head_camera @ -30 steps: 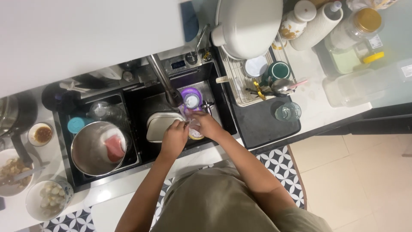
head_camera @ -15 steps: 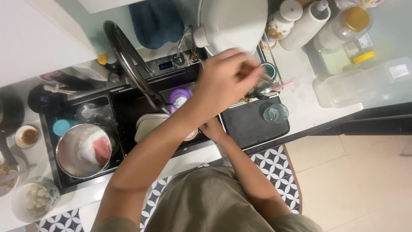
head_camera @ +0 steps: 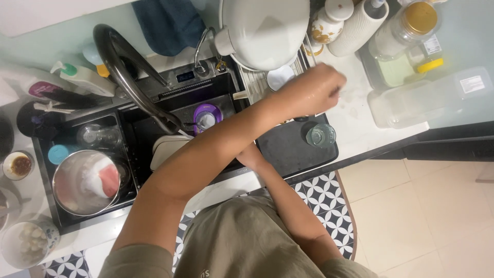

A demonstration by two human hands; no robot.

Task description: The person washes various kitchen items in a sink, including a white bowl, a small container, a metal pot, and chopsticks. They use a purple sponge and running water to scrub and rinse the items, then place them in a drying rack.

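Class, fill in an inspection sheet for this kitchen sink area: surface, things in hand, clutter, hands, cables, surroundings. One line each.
Surface: white counter around a black sink; black mat to its right.
Things in hand: left hand reaches across to the drying rack; whether it grips anything cannot be told. A white dish lies in the sink.
Clutter: steel pot with a pink sponge, purple cup, glass on the mat, jars, bowls of food at left.
Hands: left over the rack; right hand hidden behind the left arm.
Cables: nothing seen.
Surroundings: black tap, blue towel, white pot lid, patterned rug, tiled floor.
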